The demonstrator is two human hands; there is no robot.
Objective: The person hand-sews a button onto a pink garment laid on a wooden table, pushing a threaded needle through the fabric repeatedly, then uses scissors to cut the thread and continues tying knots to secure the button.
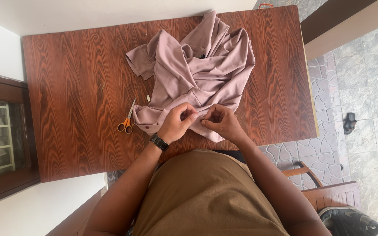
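Note:
A crumpled mauve garment (197, 65) with a dark button lies on the wooden table (75, 100). My left hand (178, 122), with a black watch on its wrist, pinches the garment's near edge. My right hand (219, 121) pinches the same edge right beside it, fingertips almost touching. Whether a needle or thread is between the fingers is too small to tell. Orange-handled scissors (127, 119) lie on the table just left of the garment, apart from both hands.
A small pale scrap (148, 98) lies by the garment's left side. A white wall and a dark window frame (5, 131) are at left. Stone-tiled floor (364, 78) is at right, with a wooden chair (329, 192) and a dark shoe (351, 220).

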